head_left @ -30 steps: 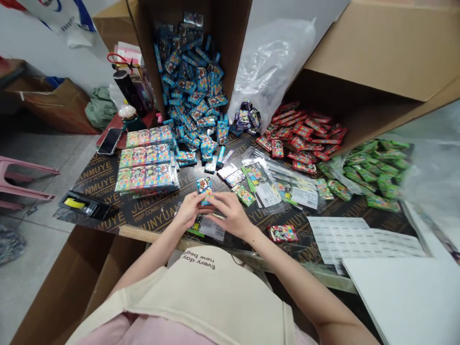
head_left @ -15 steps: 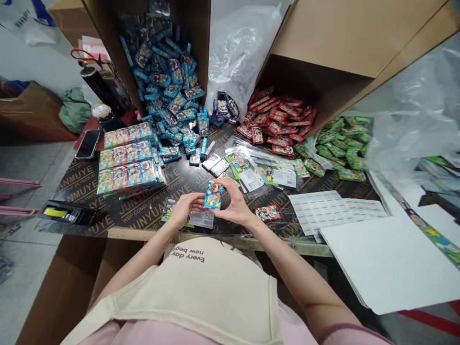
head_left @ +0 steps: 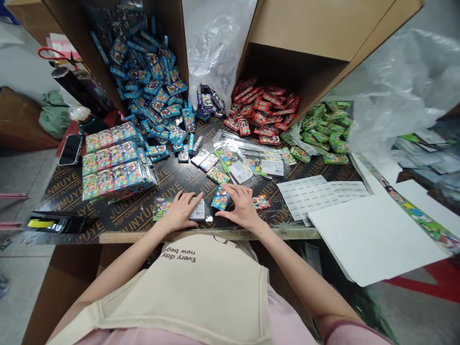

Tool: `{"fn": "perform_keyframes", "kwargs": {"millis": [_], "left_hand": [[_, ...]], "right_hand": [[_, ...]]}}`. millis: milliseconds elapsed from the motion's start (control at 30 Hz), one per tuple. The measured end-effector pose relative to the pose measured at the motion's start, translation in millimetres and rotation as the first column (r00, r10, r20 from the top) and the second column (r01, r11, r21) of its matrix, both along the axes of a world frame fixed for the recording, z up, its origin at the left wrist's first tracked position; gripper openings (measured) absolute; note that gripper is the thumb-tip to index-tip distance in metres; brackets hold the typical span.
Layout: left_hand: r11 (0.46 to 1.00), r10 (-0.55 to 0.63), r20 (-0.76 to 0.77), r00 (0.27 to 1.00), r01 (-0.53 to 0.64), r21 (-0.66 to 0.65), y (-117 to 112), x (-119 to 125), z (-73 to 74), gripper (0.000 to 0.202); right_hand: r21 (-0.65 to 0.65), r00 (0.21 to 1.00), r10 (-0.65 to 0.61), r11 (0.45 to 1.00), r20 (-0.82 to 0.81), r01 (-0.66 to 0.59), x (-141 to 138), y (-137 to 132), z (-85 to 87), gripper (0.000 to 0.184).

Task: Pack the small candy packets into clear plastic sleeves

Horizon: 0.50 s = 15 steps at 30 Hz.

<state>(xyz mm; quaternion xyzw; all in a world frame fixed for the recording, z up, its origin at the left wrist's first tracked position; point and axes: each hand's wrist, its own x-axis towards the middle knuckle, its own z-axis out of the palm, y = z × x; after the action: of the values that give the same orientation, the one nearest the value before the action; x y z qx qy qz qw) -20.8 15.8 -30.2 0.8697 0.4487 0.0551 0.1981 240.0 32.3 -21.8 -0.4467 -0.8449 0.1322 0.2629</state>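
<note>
A small blue printed box (head_left: 220,197) is between the thumb and fingers of my right hand (head_left: 241,207), low over the table near its front edge. My left hand (head_left: 182,211) lies palm down with fingers spread on a flat packet (head_left: 162,207) with green print and a barcode label, covering its middle. A red printed box (head_left: 261,201) lies just right of my right hand. Beyond the hands lie a green box (head_left: 218,175), pale boxes (head_left: 208,161) and clear bags with printed cards (head_left: 240,171).
Cartons hold heaped blue boxes (head_left: 158,91) and red boxes (head_left: 266,112). Purple boxes (head_left: 208,99) and green boxes (head_left: 325,129) sit in plastic bags. Wrapped packs (head_left: 111,167), a phone (head_left: 70,149) and a tape dispenser (head_left: 53,222) are left; label sheets (head_left: 309,194) and white card (head_left: 384,235) right.
My left hand has let go of the blue box and come down on the flat packet. My right hand has carried the box slightly right. The view has shifted.
</note>
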Motion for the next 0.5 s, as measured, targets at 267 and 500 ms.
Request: {"fn": "perform_keyframes", "kwargs": {"millis": [267, 500], "left_hand": [[0.993, 0.116, 0.175, 0.978, -0.121, 0.016, 4.0, -4.2, 8.3, 0.116], [0.987, 0.16, 0.221, 0.962, -0.163, -0.003, 6.2, -3.5, 18.4, 0.122]], "right_hand": [[-0.052, 0.989, 0.112, 0.993, 0.097, -0.108, -16.3, 2.3, 6.9, 0.075], [-0.172, 0.97, 0.232, 0.955, -0.073, -0.242, -17.1, 10.7, 14.6, 0.073]]}}
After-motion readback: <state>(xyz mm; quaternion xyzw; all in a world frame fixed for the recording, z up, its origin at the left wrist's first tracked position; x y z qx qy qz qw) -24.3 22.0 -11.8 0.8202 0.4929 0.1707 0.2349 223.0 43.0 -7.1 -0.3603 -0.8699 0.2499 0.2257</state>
